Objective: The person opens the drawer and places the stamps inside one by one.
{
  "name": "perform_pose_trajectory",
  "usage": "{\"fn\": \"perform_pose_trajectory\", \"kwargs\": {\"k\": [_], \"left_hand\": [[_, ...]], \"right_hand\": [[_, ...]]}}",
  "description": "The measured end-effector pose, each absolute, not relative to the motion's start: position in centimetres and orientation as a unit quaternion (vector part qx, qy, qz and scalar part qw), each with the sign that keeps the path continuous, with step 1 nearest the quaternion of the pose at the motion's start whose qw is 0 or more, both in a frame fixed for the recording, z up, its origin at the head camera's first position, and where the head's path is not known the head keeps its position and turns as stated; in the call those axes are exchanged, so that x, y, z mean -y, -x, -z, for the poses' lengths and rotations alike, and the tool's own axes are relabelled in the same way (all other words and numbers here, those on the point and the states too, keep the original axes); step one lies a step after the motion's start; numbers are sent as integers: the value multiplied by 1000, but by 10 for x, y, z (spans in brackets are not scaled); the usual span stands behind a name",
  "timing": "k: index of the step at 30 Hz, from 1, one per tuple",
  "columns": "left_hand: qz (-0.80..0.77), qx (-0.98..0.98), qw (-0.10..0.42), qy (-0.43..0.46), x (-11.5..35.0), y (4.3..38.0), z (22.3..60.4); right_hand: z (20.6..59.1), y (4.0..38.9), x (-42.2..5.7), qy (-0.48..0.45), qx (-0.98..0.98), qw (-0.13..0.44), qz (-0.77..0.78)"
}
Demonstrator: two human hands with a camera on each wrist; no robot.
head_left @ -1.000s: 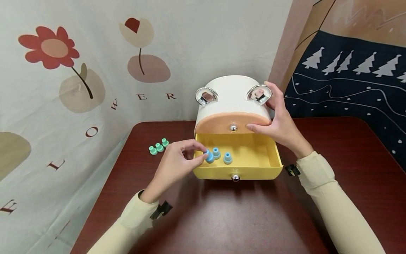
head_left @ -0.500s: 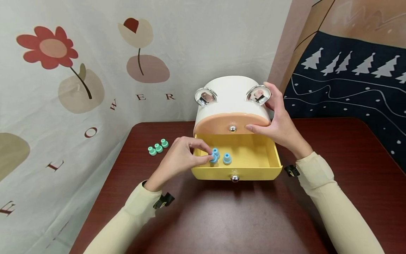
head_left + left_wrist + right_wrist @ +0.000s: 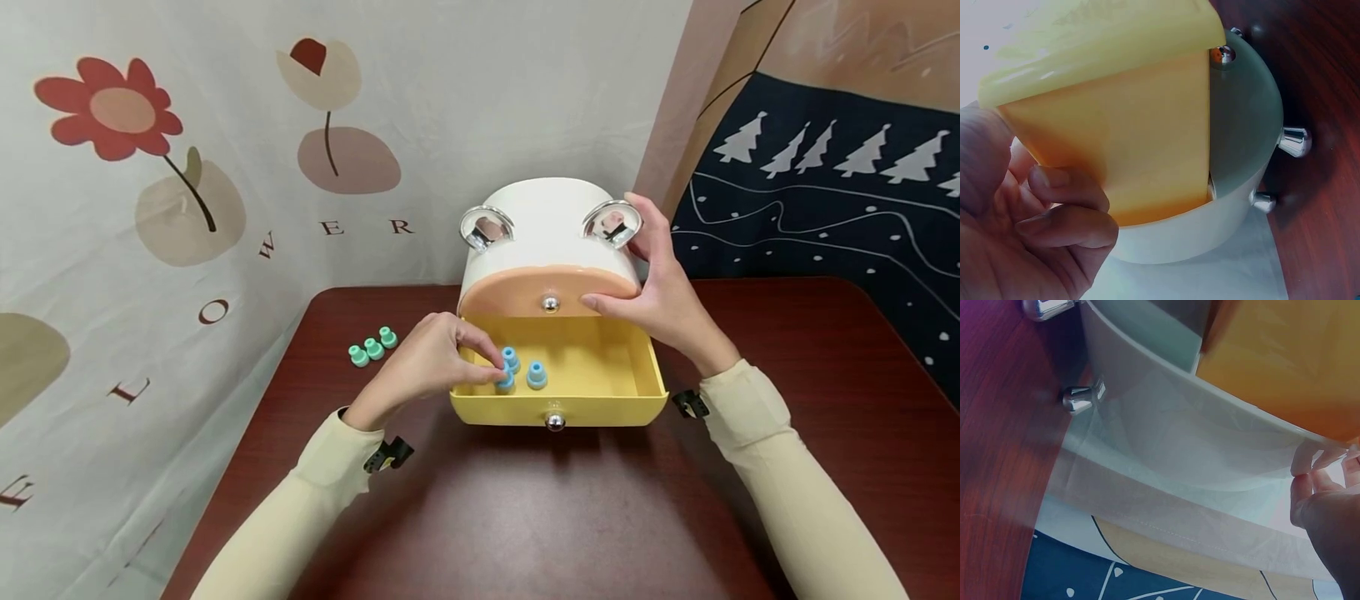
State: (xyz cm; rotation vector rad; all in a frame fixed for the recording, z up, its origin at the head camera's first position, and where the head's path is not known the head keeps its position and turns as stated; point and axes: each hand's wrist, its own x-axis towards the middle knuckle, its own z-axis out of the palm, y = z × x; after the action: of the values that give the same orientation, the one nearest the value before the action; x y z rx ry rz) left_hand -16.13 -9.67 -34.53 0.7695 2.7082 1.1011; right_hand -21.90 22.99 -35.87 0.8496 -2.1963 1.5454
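My left hand [image 3: 431,358] reaches over the left wall of the pulled-out yellow drawer [image 3: 600,408] and pinches a small blue stepped peg [image 3: 506,385] between thumb and finger. Its fingers partly cover that peg. Two more blue pegs stand inside: one close behind [image 3: 511,358], another to the right [image 3: 536,375]. My right hand [image 3: 663,292] holds the right side of the white rounded cabinet [image 3: 540,217], thumb on the orange front [image 3: 517,287] of its upper drawer. In the left wrist view the drawer's outer wall [image 3: 1135,119] hides the pegs.
Several items sit about the dark red table [image 3: 555,517]. A row of green stepped pegs [image 3: 373,348] stands left of the drawer. Silver knobs [image 3: 555,422] and ear-like silver discs [image 3: 612,223] stick out of the cabinet. Printed cloth [image 3: 450,100] hangs behind.
My left hand has moved slightly right and farther into the drawer, bringing the pinched blue peg beside the other two. My right hand keeps its hold on the cabinet.
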Motion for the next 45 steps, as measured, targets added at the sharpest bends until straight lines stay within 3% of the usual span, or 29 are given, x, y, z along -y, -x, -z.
{"fn": "perform_pose_trajectory", "kwargs": {"k": [19, 33, 45], "left_hand": [[-331, -914, 44, -230, 86, 163, 345], [-417, -872, 56, -251, 103, 156, 355], [-531, -803, -28, -271, 123, 141, 373]], "right_hand": [[358, 221, -231, -304, 772, 174, -531], [362, 217, -229, -296, 773, 162, -537], [361, 218, -231, -295, 776, 166, -532]]}}
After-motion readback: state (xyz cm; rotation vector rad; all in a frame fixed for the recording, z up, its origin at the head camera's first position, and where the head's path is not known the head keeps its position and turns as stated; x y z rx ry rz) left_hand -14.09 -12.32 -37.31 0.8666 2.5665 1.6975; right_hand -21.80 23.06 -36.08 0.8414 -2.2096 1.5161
